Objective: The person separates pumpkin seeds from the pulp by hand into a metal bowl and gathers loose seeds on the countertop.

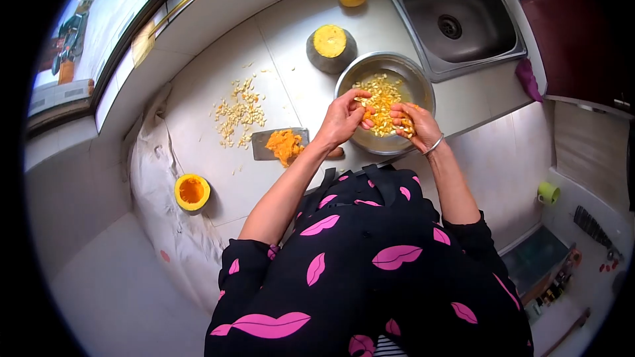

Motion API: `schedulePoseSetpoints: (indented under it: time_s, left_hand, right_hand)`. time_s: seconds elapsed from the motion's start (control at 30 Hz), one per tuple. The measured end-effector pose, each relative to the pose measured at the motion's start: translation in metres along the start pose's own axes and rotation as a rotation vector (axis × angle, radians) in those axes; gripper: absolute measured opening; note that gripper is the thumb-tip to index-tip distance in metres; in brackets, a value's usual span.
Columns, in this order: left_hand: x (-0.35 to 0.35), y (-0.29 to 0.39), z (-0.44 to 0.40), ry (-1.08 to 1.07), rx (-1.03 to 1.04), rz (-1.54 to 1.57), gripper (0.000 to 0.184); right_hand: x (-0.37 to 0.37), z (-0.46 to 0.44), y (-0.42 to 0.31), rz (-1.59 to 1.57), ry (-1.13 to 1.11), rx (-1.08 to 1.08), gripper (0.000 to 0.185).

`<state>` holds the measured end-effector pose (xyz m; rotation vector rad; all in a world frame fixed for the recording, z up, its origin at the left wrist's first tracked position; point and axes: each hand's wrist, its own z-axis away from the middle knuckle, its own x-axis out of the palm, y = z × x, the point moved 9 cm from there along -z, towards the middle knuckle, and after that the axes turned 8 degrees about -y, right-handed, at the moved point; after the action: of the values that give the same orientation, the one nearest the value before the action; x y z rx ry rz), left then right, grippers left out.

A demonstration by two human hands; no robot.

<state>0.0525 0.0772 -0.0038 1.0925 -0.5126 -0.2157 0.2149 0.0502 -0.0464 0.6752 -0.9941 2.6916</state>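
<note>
While the right hand (417, 121) holds yellow seeds (408, 127) over the big metal bowl (421, 86), the left hand (345, 119) is curled there too, though I cannot tell if it grips anything, and more seeds lie inside the bowl.

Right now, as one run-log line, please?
left hand: over bowl | right hand: holding seeds, over bowl | orange pulp: on cleaver | seed pile: on countertop

bowl (417, 84) (metal) holding pale seeds (381, 94)
</note>
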Motion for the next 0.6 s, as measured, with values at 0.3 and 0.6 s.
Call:
schedulePoseSetpoints:
  time_s: [0.3, 0.6]
  left_hand:
    - [0.009, -0.02, -0.015, 0.025, -0.104, 0.202, 0.062]
    - [0.003, -0.029, -0.01, 0.048, -0.182, 0.334, 0.035]
  right_hand:
    - [-0.013, 0.006, 0.003, -0.046, 0.017, -0.035, 0.024]
    - [-0.018, 0.0, 0.01, -0.15, 0.061, -0.04, 0.028]
